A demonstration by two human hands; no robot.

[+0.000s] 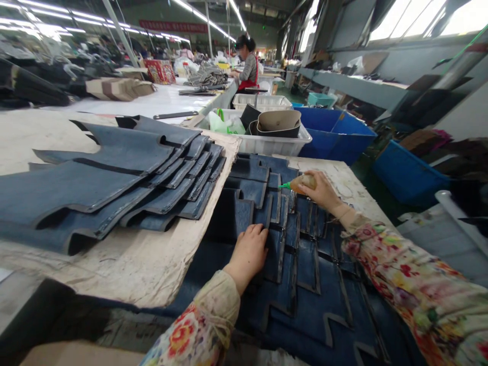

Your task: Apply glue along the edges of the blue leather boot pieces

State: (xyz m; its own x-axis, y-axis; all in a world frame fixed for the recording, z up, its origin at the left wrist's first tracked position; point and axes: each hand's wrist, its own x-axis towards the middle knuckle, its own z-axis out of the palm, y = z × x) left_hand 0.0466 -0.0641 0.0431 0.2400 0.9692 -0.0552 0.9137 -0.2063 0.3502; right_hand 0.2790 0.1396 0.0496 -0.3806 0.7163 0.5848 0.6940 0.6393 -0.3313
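Observation:
Overlapping dark blue leather panels point(274, 264) with notched, dark-banded edges cover the surface before me. My left hand point(251, 251) lies palm down on them, fingers resting on the leather and holding nothing. My right hand point(318, 188) grips a squeeze bottle point(303, 183) of amber liquid. Its green nozzle point(285, 185) points left, over the far part of the panels; whether the tip touches them I cannot tell. Shiny wet-looking streaks show along some panel edges. To the left, a second stack of blue leather panels point(125, 178) is fanned out on a pale board point(152, 269).
Behind the panels stands a white crate point(270, 145) with curved leather pieces and a green-and-white bag. Blue bins point(331, 129) are at the back right. A co-worker in a red apron point(249, 81) is beside the long white table point(160, 99).

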